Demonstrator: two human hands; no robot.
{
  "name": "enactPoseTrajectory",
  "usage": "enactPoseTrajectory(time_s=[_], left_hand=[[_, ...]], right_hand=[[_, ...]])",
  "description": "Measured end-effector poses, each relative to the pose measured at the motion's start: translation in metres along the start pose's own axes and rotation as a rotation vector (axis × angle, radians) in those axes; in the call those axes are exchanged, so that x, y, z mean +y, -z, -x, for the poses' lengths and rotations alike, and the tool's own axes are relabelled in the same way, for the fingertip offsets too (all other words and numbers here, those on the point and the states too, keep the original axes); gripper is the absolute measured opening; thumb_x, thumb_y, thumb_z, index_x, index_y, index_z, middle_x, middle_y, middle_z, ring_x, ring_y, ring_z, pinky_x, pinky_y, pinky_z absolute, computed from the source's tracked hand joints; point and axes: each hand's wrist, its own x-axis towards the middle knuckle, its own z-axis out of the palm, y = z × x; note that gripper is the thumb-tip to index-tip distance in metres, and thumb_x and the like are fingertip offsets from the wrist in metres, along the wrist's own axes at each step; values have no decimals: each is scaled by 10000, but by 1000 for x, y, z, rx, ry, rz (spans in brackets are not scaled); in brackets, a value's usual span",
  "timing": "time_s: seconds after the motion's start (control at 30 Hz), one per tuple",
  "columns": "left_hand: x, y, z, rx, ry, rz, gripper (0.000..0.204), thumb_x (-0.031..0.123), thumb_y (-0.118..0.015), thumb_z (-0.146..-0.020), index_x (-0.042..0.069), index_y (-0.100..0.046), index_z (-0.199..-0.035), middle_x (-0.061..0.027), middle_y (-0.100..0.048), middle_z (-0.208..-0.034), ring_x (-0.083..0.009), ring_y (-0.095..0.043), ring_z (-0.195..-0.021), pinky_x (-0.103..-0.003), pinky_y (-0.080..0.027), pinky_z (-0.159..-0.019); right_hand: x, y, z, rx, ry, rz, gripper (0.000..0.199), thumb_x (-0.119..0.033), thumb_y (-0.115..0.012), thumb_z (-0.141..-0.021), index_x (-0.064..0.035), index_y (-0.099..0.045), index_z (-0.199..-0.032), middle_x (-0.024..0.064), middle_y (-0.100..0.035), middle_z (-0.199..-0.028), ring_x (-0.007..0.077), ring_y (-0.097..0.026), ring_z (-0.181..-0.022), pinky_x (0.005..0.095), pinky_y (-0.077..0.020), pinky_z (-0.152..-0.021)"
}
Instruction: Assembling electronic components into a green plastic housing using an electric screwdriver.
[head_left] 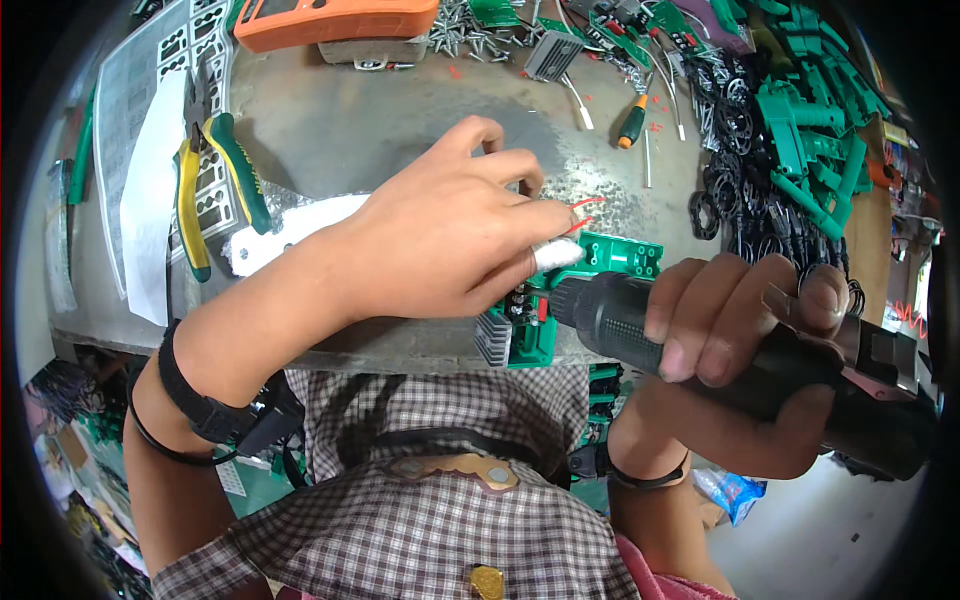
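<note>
My left hand [440,235] reaches across from the left, palm down with bent fingers, and grips a green plastic housing [620,257] at the table's near edge. White tape wraps one fingertip, which presses against the housing. Short red wires [588,203] stick out beside these fingers. Inside the housing sit small dark parts, and a grey finned heat sink [492,338] stands at its left side; the hand hides the rest. A black power screwdriver [620,320] lies in my right hand [740,340], fingers wrapped round its body. Its tip meets the parts in the housing.
Yellow-green pliers [240,170] lie at the left on white sheets. An orange tool case [335,22], loose screws [468,40] and a small screwdriver [633,122] are at the back. Black cables [725,150] and green plastic shells [815,130] pile up on the right.
</note>
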Motion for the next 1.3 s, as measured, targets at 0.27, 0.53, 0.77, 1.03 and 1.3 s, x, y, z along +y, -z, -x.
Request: enactPoseTrajectory(time_s=[0.27, 0.53, 0.77, 1.03, 1.3], left_hand=[[8, -1, 0, 48, 73, 27, 331, 73, -684, -791, 67, -666, -1121, -91, -653, -960, -275, -588, -984, -431, -371, -943], [7, -2, 6, 54, 81, -51, 454, 17, -670, -757, 107, -646, -1201, -92, -643, -999, -292, -584, -984, -432, -380, -944], [18, 2, 2, 186, 91, 15, 467, 145, -702, -778, 82, -631, -1234, -105, -639, -1061, -327, -565, -1045, -431, -370, -947], [49, -6, -5, 190, 4, -72, 447, 183, -804, -689, 126, -685, -1115, 12, -651, -1043, -226, -558, -1002, -452, -271, -867], [44, -7, -4, 211, -61, 28, 384, 68, -813, -646, 141, -699, -1006, 55, -653, -928, -165, -569, -912, -440, -219, -782]], right_hand=[[-36, 8, -2, 168, 124, -101, 463, -402, -546, -892, -27, -527, -1162, 13, -489, -702, 110, -459, -553, 292, -374, -558], [7, -6, 9, 101, 36, 18, 440, -397, -508, -934, -79, -507, -1239, 30, -505, -700, 157, -468, -539, 347, -407, -563], [-33, 7, 1, 147, 164, 27, 484, -428, -544, -890, -45, -527, -1185, 8, -481, -690, 113, -447, -546, 298, -362, -550], [-59, 10, 4, 232, 252, -162, 382, -338, -616, -867, -65, -501, -1109, -21, -474, -722, 63, -427, -571, 250, -365, -583], [-61, 14, 5, 208, 223, -190, 377, -298, -643, -864, -70, -493, -1124, -17, -489, -741, 62, -449, -598, 248, -393, -618]])
